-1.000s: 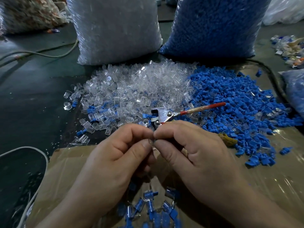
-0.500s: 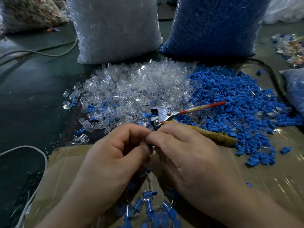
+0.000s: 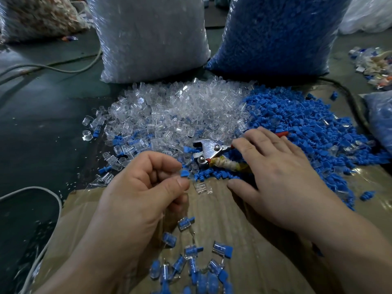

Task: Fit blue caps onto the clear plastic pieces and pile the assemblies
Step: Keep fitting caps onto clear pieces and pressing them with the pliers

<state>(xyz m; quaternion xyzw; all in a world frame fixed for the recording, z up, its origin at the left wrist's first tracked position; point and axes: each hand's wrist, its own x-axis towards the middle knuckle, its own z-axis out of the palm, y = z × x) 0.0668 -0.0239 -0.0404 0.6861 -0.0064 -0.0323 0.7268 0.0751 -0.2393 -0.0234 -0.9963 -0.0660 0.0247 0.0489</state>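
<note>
the left hand (image 3: 137, 187) is curling its fingers and pinching one blue cap (image 3: 184, 173) between thumb and forefinger tip, probably keeping it ready for fitting. a single clear piece (image 3: 200, 187) is lying just beside that cap on the cardboard (image 3: 244, 225). the right hand (image 3: 275, 172) is lying open and holding nothing, its fingers straight and spread over the handles of the pliers (image 3: 209, 148); whether it is touching them cannot be told. the heap of clear pieces (image 3: 180, 111) and the heap of blue caps (image 3: 301, 124) are sitting side by side in front of both hands, likely so that either hand can draw from them. the finished assemblies (image 3: 191, 264) are piling up nearest the person. a clear sack (image 3: 152, 39) and a blue sack (image 3: 275, 35) are standing behind the heaps. no brand, label or readable writing is showing.
</note>
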